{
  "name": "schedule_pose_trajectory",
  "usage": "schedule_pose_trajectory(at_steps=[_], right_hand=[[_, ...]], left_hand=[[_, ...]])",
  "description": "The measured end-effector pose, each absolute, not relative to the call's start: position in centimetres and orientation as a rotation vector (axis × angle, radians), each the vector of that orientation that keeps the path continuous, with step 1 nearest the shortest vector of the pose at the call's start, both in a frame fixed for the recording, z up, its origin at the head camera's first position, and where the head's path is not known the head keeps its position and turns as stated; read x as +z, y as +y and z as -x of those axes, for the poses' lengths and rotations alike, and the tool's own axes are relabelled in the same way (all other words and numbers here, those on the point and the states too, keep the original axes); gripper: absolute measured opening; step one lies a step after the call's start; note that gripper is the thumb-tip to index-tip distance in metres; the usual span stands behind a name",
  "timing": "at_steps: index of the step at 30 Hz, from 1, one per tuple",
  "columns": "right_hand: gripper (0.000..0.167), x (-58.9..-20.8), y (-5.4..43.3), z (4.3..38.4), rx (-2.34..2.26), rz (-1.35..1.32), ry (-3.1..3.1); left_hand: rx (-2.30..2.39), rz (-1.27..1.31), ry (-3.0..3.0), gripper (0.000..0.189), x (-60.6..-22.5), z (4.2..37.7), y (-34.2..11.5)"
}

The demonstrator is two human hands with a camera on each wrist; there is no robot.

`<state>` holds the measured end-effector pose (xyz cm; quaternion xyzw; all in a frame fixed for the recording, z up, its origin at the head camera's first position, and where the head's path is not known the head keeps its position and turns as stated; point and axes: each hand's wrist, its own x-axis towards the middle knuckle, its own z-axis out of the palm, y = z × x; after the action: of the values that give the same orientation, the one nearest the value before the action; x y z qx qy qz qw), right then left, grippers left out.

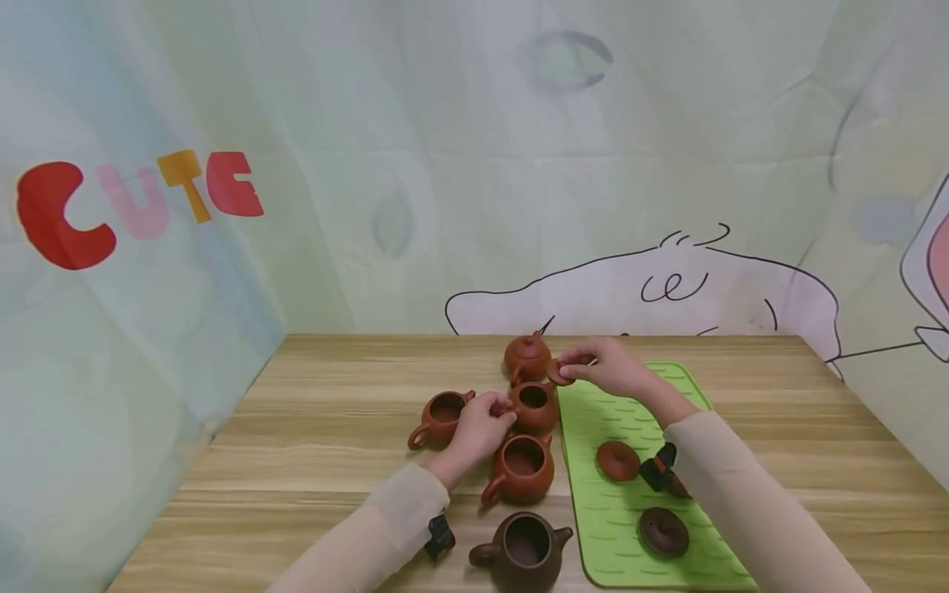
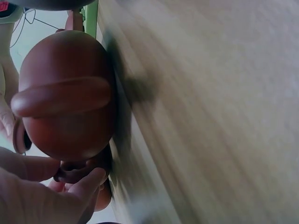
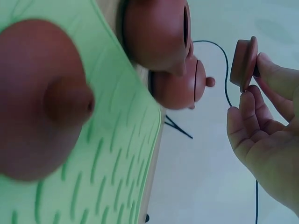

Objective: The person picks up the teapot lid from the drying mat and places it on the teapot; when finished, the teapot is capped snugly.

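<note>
My left hand (image 1: 480, 430) pinches the handle (image 2: 77, 173) of a reddish-brown clay teapot (image 1: 539, 424) that stands uncovered on the table. Between the thumb and fingers of my right hand (image 1: 610, 368) is a small round teapot lid (image 3: 243, 65), raised beside that teapot's opening, its flange facing away from the palm in the right wrist view. Just behind stands a teapot with its lid on (image 1: 527, 356). An uncovered teapot (image 1: 442, 418) is at the left of my left hand, and another (image 1: 530, 486) stands in front of the gripped one.
A dark brown uncovered teapot (image 1: 530, 568) stands nearest the front. On the green mat (image 1: 593, 527) at the right lie a reddish lid (image 1: 618, 461), a dark lid (image 1: 663, 533) and one partly hidden by my right wrist. A printed curtain (image 1: 371, 165) hangs behind the table.
</note>
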<state>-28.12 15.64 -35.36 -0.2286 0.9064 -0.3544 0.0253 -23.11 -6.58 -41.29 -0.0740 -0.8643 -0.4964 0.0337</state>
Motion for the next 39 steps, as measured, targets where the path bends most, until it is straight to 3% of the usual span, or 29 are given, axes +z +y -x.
schedule_pose_trajectory(at_steps=[15, 39], right_hand=[[0.016, -36.5, 12.7, 28.6, -1.071, 0.875, 2.770], [0.009, -38.1, 11.6, 28.7, -0.961, 0.915, 2.775]], left_hand=[[-1.514, 0.236, -2.651, 0.006, -41.5, 23.0, -6.7], [-1.531, 0.224, -2.675, 0.008, -41.5, 23.2, -6.8]])
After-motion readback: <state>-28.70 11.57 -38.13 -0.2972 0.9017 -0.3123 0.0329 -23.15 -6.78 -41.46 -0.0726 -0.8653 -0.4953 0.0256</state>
